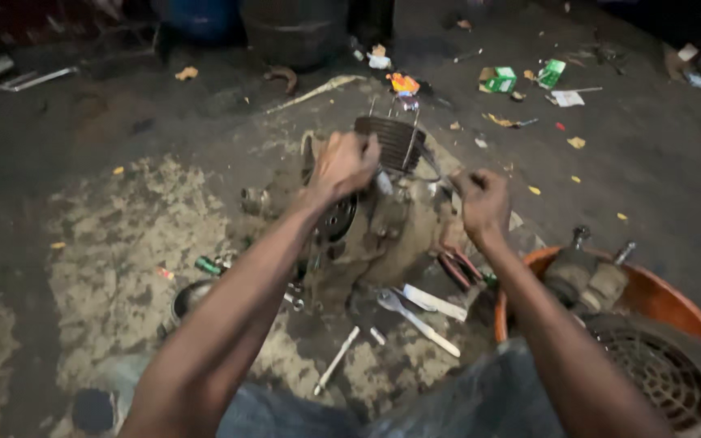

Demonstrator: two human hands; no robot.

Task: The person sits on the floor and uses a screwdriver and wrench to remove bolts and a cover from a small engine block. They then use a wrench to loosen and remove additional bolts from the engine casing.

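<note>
While the person crouches over the dirty concrete floor (651, 162), both bare arms reach down to a small grimy engine (375, 227) that sits on a pale, dusty patch in the middle of the view. The left hand (342, 165) is closed in a fist on the top of the engine, just beside the dark finned cylinder (391, 139); what its grip encloses is hidden by the fingers. The right hand (482, 201) is also clenched, gripping a thin metal tool (441, 180) whose tip points in toward the engine near the cylinder's base. The 2 hands are near each other, with the top of the engine between them.

On the floor in front of the engine lie a flat spanner (418, 322) and a light-coloured rod-like tool (337, 359), and red-handled pliers (458, 268) rest just beside the right wrist. An orange basin (659, 296) at the lower right holds another greasy engine part (586, 280) and a round mesh-covered piece (659, 373). Scattered farther off are green cardboard boxes (498, 79), scraps of paper and yellow bits of litter.
</note>
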